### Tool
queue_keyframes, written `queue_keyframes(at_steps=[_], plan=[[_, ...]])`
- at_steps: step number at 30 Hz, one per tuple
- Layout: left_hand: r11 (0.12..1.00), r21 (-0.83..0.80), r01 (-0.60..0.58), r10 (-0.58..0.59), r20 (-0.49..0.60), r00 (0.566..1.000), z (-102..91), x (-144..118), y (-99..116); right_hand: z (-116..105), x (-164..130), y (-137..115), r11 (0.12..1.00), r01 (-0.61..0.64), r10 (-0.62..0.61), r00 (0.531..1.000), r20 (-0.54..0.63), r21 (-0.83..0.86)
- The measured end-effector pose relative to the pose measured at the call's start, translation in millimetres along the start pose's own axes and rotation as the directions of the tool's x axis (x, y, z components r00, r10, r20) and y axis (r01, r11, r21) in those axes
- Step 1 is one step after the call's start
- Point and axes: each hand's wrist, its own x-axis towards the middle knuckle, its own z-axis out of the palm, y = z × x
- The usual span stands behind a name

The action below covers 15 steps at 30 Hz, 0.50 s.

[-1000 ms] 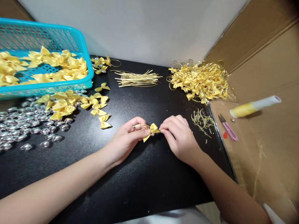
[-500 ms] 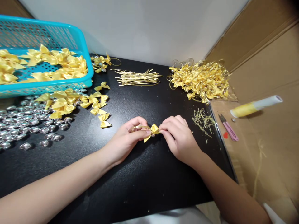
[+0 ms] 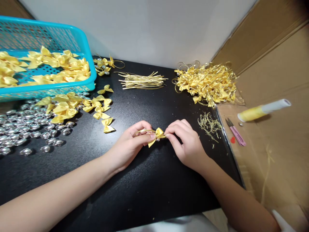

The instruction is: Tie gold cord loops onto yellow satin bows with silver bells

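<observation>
A small yellow ribbon bow (image 3: 159, 132) is held above the black table between both hands. My left hand (image 3: 138, 138) pinches its left side between thumb and fingers, with a loop of gold cord (image 3: 145, 130) curving behind the thumb. A silver bead (image 3: 158, 140) shows just under the knot. My right hand (image 3: 184, 141) is closed, thumb against forefinger, at the bow's right tail; whether it grips only the ribbon or cord too is hidden. Cut gold cords (image 3: 143, 80) lie in a bundle beyond the hands.
At the left stand a blue basket (image 3: 93, 77) of yellow bows and many silver beads (image 3: 24, 135). Finished-looking looped bows (image 3: 207, 82) are heaped at the back right. Cord scraps (image 3: 209, 126), purple thread snips (image 3: 238, 135) and a yellow-white roll (image 3: 263, 111) lie to the right.
Both hands keep almost the same hold on the bow. The bow has shifted very slightly to the left and up; nothing else has visibly moved.
</observation>
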Motion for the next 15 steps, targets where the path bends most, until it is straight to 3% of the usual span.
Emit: queue_keyframes(at_steps=[15], plan=[[1.0,0.003,-0.003,0.003,0.007,1.0,-1.0,-0.1,-1.2,3.3,0.4,-2.8,0.986,-0.086,0.087,0.996,0.001,0.143]])
